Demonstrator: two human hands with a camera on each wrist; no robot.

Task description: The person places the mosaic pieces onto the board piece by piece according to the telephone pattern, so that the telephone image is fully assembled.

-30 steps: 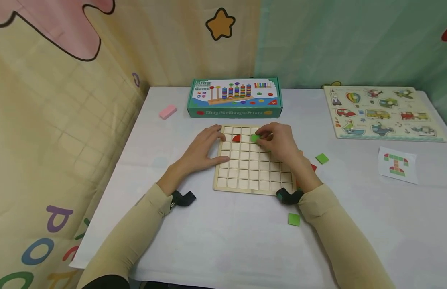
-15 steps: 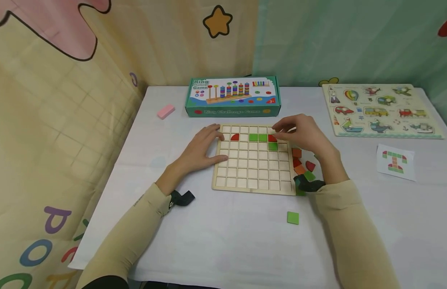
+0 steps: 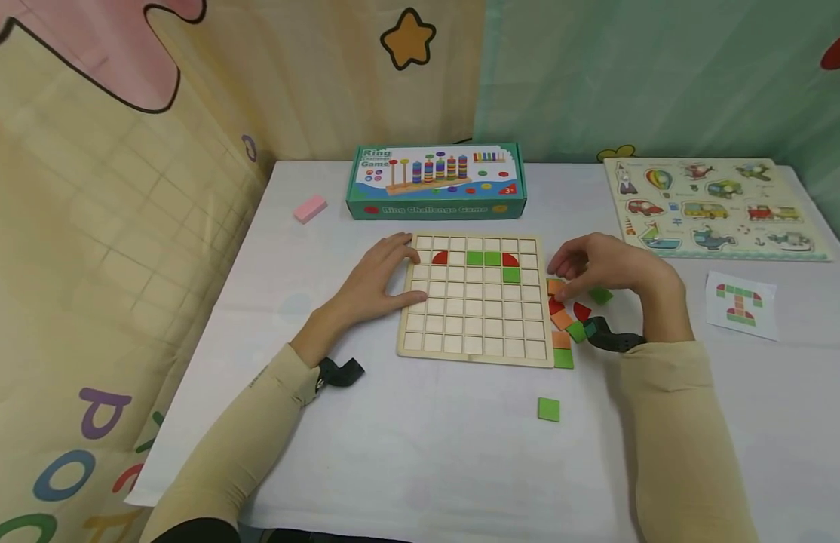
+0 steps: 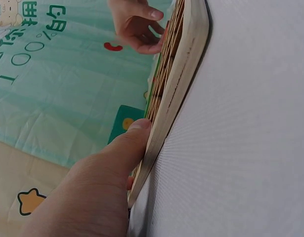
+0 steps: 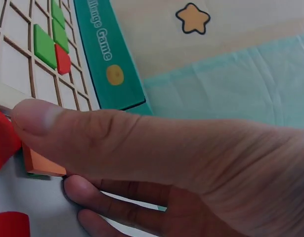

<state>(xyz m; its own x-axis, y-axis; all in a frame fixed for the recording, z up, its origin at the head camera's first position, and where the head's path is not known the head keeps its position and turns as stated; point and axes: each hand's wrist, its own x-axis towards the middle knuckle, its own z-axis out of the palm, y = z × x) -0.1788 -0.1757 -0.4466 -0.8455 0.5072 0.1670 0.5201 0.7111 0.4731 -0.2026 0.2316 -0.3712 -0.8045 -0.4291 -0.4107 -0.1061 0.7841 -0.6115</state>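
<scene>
A wooden grid board (image 3: 454, 324) lies mid-table. Red quarter-round pieces (image 3: 510, 260) and several green square tiles (image 3: 475, 259) sit in its cells. My left hand (image 3: 375, 275) rests at the board's left edge, thumb and fingers spread; in the left wrist view its thumb (image 4: 127, 143) touches the rim. Beyond the right edge, my right hand (image 3: 606, 264) is lowered over loose pieces. Its thumb lies over an orange tile (image 5: 45, 163) in the right wrist view, with a gap between thumb and fingertips in the head view. The index finger is mostly hidden there.
Loose orange (image 3: 562, 320), red (image 3: 582, 311) and green (image 3: 563, 358) pieces lie along the board's right side. One green tile (image 3: 548, 409) is nearer. A patterned card (image 3: 741, 305) and picture puzzle (image 3: 718, 211) lie right; a game box (image 3: 436, 185) and pink block (image 3: 310, 209) stand behind.
My right hand set down a green tile and a red quarter-round piece in the board's second row, then moved right to the loose pieces. The left hand stays at the edge.
</scene>
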